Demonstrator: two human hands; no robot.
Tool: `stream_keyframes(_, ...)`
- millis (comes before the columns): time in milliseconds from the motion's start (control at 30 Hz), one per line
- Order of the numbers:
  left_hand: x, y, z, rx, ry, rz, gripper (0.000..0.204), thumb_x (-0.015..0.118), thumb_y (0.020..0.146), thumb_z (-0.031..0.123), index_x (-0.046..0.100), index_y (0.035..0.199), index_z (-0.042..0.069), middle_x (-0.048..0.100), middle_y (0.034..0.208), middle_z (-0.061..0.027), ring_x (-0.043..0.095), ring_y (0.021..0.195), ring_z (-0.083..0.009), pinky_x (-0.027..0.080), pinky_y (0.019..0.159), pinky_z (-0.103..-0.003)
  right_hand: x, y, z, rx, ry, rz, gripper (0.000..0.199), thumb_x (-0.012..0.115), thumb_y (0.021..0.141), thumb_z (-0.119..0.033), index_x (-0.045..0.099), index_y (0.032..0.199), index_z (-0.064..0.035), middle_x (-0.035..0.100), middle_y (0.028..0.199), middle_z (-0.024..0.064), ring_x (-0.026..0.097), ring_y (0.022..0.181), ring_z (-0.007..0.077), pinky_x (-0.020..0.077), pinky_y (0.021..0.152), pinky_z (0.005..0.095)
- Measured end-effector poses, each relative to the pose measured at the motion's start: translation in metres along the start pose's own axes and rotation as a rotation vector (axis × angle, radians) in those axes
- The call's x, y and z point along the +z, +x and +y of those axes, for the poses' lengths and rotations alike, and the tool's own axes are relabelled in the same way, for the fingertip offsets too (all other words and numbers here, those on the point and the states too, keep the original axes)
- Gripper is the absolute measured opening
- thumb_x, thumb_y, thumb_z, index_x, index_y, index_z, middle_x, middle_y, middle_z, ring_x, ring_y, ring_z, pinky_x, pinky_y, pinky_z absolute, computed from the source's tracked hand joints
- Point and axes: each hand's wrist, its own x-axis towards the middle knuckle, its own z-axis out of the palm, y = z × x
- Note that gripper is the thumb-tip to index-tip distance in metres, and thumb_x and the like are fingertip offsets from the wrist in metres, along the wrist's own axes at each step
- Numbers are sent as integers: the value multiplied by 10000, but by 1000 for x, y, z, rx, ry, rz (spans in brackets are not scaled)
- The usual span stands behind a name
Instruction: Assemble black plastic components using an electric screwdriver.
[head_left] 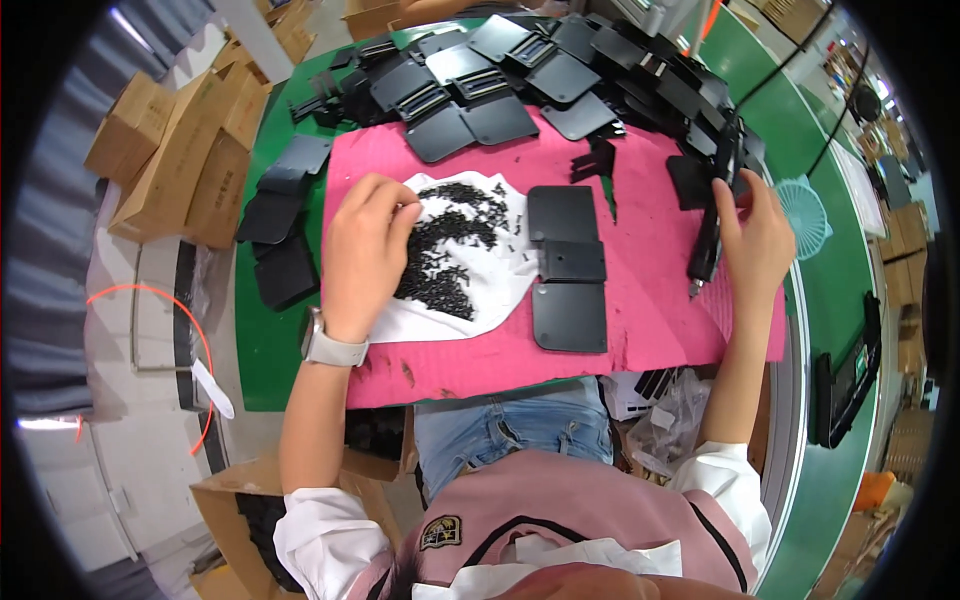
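My left hand (pixel 369 245), with a watch on its wrist, is over the left edge of a white cloth (pixel 505 290). Its thumb and forefinger are pinched together, and whatever they hold is too small to make out. Many small black screws (pixel 440 285) lie heaped on the cloth. Just right of the cloth rests a black hinged plate assembly (pixel 570 262), two flat panels joined by a middle piece. To its right, my right hand (pixel 757 230) grips a black electric screwdriver (pixel 707 240), its bit pointing down toward the pink mat.
A pink foam mat (pixel 650 300) covers part of the green table (pixel 258 350). Black plate assemblies (pixel 480 85) pile up along the far side; more black panels (pixel 275 225) lie at left. A light-blue mesh fan cover (pixel 803 218) is at right. Cardboard boxes (pixel 180 170) stand left.
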Motion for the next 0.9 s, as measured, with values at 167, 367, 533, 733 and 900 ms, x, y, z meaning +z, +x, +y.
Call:
stream_keyframes(167, 1, -2, 1, -95, -35, -19, 65, 605, 828, 35, 584, 830, -26, 597, 811, -151, 603, 711, -305, 465, 640, -361, 31, 8, 28, 180, -157, -273, 637, 617, 788, -549, 609, 1075, 20, 651, 804, 243, 647, 756, 379, 492, 629, 443)
stream_keyframes(367, 5, -5, -2, -194, -193, -3, 100, 641, 827, 60, 616, 853, -34, 647, 772, -116, 619, 669, -177, 474, 637, -281, 49, 19, 43, 312, 493, -451, 500, 646, 750, -359, 605, 1024, 58, 640, 697, 129, 635, 626, 231, 492, 591, 349)
stream_keyframes(533, 6, 0, 4, -340, -526, -43, 119, 650, 837, 70, 646, 886, -38, 674, 761, -60, 612, 665, -90, 480, 636, -227, 9, 34, -6, 496, 1448, -539, 431, 541, 795, -162, 523, 1172, 46, 586, 707, 77, 580, 583, 156, 500, 574, 273)
stream_keyframes(733, 9, 4, 7, -355, -376, 24, 138, 649, 844, 80, 662, 888, -50, 670, 729, -45, 629, 653, -88, 478, 607, -206, -8, 50, -52, 218, 1653, -572, 459, 532, 800, -190, 511, 1183, 62, 589, 735, 94, 585, 626, 182, 491, 654, 293)
stream_keyframes(900, 11, 0, 23, -412, -842, -146, 145, 598, 905, 109, 636, 936, -28, 678, 854, -89, 655, 745, -126, 481, 651, -218, -20, 50, -79, 171, 1927, -619, 586, 524, 794, -256, 413, 1253, 90, 514, 846, 61, 504, 635, 145, 409, 732, 302)
